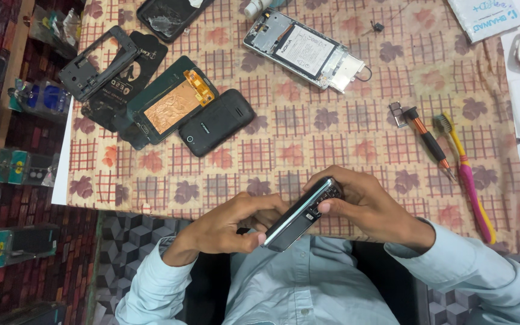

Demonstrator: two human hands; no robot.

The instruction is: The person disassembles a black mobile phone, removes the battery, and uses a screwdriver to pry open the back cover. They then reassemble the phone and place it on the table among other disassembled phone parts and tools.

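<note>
Both of my hands hold a small dark mobile phone (299,213) edge-up, just past the near edge of the table. My left hand (227,225) grips its lower end with the thumb on the side. My right hand (365,201) wraps the upper end, fingers curled over the top and thumb pressing the phone's edge. The phone is tilted diagonally, its silver rim facing up.
On the patterned cloth (308,126) lie an opened phone with its battery showing (302,48), a black phone back (216,122), a screen part with copper foil (173,102), a black frame (99,62), a screwdriver (430,141) and a yellow-pink brush (464,174).
</note>
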